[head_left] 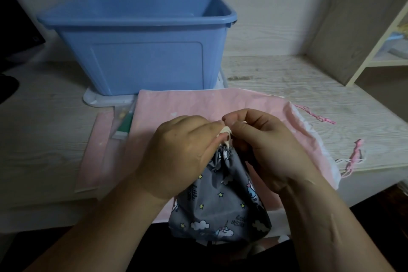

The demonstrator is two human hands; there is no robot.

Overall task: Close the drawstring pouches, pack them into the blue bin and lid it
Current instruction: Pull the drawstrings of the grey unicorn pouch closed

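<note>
Two grips on one cord [225, 131]: left grip [176, 157] and right grip [265, 146] pinch it, probably knotting, to keep the grey pouch [220, 201] below them cinched. Beyond them, blue bin [141, 66] unlidded; pink pouch [242, 104] underneath, not yet closed.

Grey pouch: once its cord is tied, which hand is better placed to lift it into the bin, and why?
Probably the left hand: like the right hand it pinches the cord, but it is nearer the bin, ahead and leftward.

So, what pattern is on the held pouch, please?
The pouch is grey with unicorns, clouds, stars; head view.
</note>
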